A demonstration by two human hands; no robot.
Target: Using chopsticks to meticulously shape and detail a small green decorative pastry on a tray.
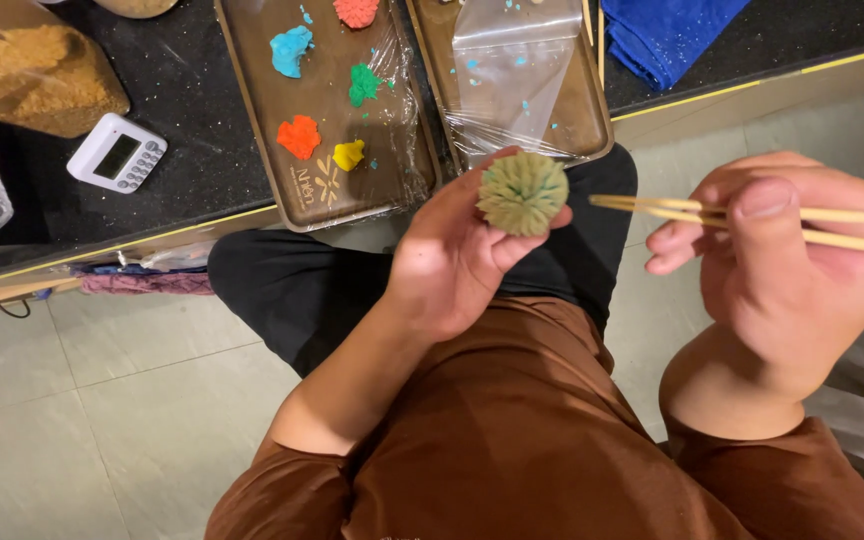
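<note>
Head view, only one camera.

Progress, judged from how things lie: the green dough ball (523,193) already carries radial grooves or petals fanning out from its centre, across the whole face that shows. So the shaping looks well along, maybe near done. The back of the ball is hidden, can't tell if it's worked there. Coloured dough lumps on the left tray (252,80) — blue (290,50), green (362,84), orange (299,136), yellow (349,155), a pinkish-red one (356,11) at the top edge — sit unshaped, so there's apparently material left for more.

Left hand (452,260): palm up, fingers (527,245) curled under and round the ball, thumb side behind it. Clamped lightly on it, cradling not squeezing. The ball sits at the fingertips, patterned face up toward the camera.

Right hand (782,270): fingers closed on a pair of wooden chopsticks (652,207), thumb (762,205) pressing them from above. The tips point left toward the ball and stop just beside its right edge; a small gap shows, not touching.

Beyond the left fingers: second tray (592,120) with a clear plastic bag (512,60) on it, directly past the ball. Both trays rest on the dark bench (192,100). Further left of the fingers on the bench: white digital timer (117,152), a bag of brown crumbs (32,75). Blue cloth (667,30) beyond the chopstick tips.
</note>
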